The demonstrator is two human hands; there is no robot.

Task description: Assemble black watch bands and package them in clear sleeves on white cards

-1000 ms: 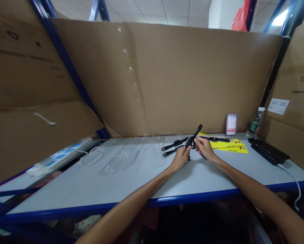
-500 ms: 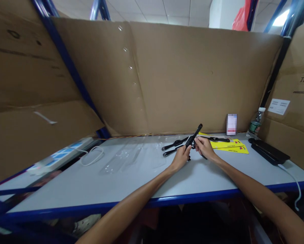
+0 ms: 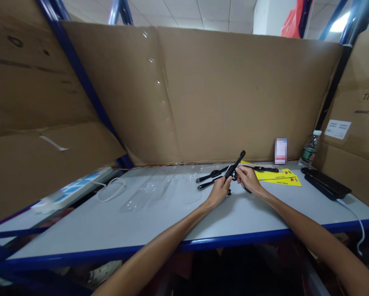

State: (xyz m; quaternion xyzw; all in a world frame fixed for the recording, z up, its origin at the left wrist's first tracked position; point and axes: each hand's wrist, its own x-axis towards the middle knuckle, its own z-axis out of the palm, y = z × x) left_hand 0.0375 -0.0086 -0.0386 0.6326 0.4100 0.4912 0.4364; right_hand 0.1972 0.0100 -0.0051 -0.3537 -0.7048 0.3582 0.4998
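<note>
My left hand (image 3: 219, 190) is closed around a slim black device (image 3: 239, 158), which tilts up to the right. Close beside it, my right hand (image 3: 247, 178) pinches at the device's side, its fingertips partly hidden; a dark strip shows below them. Two more black devices, an upper one (image 3: 206, 177) and a lower one (image 3: 206, 186), lie just left of my hands. Behind my right hand, another black device (image 3: 264, 169) rests by yellow cards (image 3: 283, 181).
Clear plastic packaging (image 3: 150, 191) lies left of centre. A power strip (image 3: 70, 191) with a white cable (image 3: 115, 190) is at the left. To the right are a phone (image 3: 280, 151), a bottle (image 3: 310, 149) and a black case (image 3: 326, 184). Cardboard (image 3: 234, 90) walls the table's back.
</note>
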